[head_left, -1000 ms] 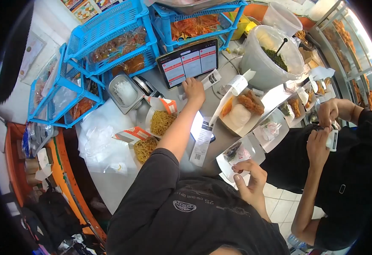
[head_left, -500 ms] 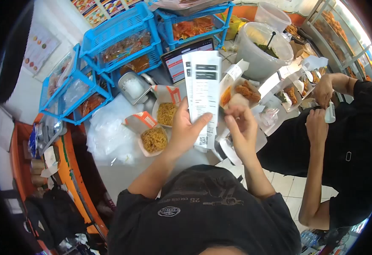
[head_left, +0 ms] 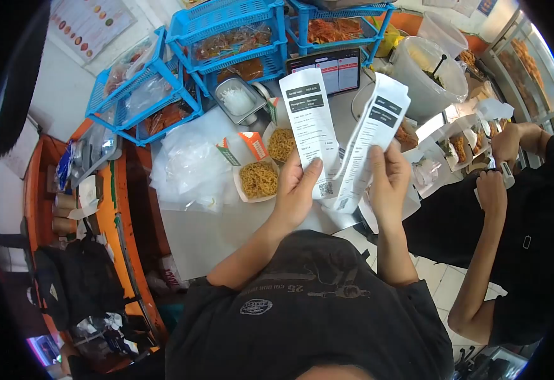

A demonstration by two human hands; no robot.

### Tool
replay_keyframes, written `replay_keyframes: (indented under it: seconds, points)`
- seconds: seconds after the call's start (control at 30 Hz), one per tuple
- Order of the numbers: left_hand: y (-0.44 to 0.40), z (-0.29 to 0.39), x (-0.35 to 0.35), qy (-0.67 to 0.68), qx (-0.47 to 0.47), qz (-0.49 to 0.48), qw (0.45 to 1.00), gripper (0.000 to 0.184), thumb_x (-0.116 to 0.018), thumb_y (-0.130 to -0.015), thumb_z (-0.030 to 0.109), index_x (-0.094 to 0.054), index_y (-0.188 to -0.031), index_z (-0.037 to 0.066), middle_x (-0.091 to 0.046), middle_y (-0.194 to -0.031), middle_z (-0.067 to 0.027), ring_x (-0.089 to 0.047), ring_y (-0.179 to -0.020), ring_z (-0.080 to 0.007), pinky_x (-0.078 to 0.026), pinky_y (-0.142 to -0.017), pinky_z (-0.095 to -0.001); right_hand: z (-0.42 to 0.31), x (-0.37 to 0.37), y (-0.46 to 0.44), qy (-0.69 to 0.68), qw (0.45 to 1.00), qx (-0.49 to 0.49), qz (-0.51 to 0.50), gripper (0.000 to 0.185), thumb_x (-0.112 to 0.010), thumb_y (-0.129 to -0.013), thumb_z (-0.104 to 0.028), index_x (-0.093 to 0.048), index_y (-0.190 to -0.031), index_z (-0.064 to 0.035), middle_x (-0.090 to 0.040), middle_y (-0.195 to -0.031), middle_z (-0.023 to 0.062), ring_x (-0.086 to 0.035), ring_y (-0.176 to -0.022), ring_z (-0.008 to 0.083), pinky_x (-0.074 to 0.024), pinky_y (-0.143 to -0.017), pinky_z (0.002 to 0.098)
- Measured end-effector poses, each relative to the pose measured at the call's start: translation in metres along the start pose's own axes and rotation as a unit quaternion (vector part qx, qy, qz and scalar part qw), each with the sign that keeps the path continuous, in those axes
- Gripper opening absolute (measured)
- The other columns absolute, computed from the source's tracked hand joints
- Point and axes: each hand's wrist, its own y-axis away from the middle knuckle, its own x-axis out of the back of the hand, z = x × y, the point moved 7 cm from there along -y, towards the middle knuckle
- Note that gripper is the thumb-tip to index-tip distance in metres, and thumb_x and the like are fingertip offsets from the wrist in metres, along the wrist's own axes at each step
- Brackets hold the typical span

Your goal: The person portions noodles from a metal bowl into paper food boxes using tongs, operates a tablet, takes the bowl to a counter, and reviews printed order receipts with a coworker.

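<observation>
Two printed paper receipts are spread apart in front of me. My left hand [head_left: 298, 190] pinches the left receipt [head_left: 309, 120], thumb on its face near a QR code. The right receipt [head_left: 378, 114] is gripped by my right hand [head_left: 389, 180], its thumb also on the printed side. Toward the bottom the strips come together and overlap. Just left of my left hand, two paper boxes of noodles [head_left: 258, 180] stand on the metal table [head_left: 191, 237]. Behind the receipts a tablet [head_left: 338, 73] shows a screen of white panels with red headers.
Clear plastic bags [head_left: 188, 161] lie on the table's left. Blue baskets [head_left: 226, 19] stack behind a metal container [head_left: 239, 101]. A large plastic tub [head_left: 426, 76] stands back right, near open boxes of fried food [head_left: 457, 149]. At right a co-worker [head_left: 511, 221] in black holds a small white object.
The receipts, held together in my left hand before, are now fanned apart, and my right hand has closed on one. The view has shifted left, and the tablet's screen looks different.
</observation>
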Motion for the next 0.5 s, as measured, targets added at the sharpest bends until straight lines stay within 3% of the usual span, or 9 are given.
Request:
replay_keyframes:
  seconds: [0.03,0.13,0.23,0.37,0.5]
  points:
    - [0.001,-0.001,0.001,-0.005,-0.002,-0.002,1.000,0.030,-0.042,-0.099,0.007,-0.045,-0.127,-0.002,-0.058,-0.117,-0.0096,-0.057,-0.104,-0.0129,-0.045,-0.090,-0.0277,0.005,0.006,0.000,0.018,1.000,0.013,-0.019,0.018,-0.055,-0.093,-0.007,-0.063,-0.106,0.0039,-0.063,-0.093,0.0029,-0.056,-0.076,0.0052,-0.0452,-0.067,0.0210]
    - [0.002,-0.004,0.006,-0.027,-0.011,0.000,1.000,0.030,-0.040,-0.100,0.009,-0.045,-0.127,-0.002,-0.058,-0.117,-0.0090,-0.056,-0.104,-0.0118,-0.044,-0.091,-0.0276,-0.003,0.010,0.007,0.068,0.996,-0.050,-0.037,0.020,-0.058,-0.092,-0.006,-0.062,-0.108,0.0048,-0.061,-0.083,-0.0019,-0.054,-0.069,0.0046,-0.0436,-0.062,0.0193]
    - [0.003,-0.007,0.005,-0.046,-0.004,0.002,0.999,0.030,-0.040,-0.100,0.010,-0.046,-0.126,-0.003,-0.059,-0.116,-0.0089,-0.055,-0.104,-0.0110,-0.043,-0.091,-0.0273,-0.006,0.003,0.012,0.152,0.987,0.017,-0.050,0.031,-0.062,-0.087,-0.001,-0.057,-0.117,0.0039,-0.065,-0.083,0.0049,-0.060,-0.069,0.0084,-0.0477,-0.059,0.0224]
    - [0.007,-0.007,-0.003,-0.031,0.018,-0.019,0.999,0.029,-0.042,-0.099,0.010,-0.046,-0.125,-0.003,-0.059,-0.116,-0.0093,-0.055,-0.104,-0.0107,-0.043,-0.090,-0.0270,-0.029,-0.010,0.011,0.275,0.957,0.079,-0.050,0.047,-0.063,-0.082,0.003,-0.050,-0.126,0.0038,-0.064,-0.071,0.0119,-0.064,-0.062,0.0129,-0.0490,-0.059,0.0252]
    - [0.006,-0.009,0.002,-0.037,0.003,-0.011,0.999,0.030,-0.043,-0.099,0.009,-0.046,-0.125,-0.004,-0.059,-0.117,-0.0107,-0.056,-0.103,-0.0113,-0.044,-0.089,-0.0270,-0.018,0.003,0.010,0.179,0.983,0.021,-0.038,0.027,-0.059,-0.087,0.000,-0.054,-0.114,0.0037,-0.065,-0.075,0.0077,-0.060,-0.061,0.0096,-0.0467,-0.057,0.0237]
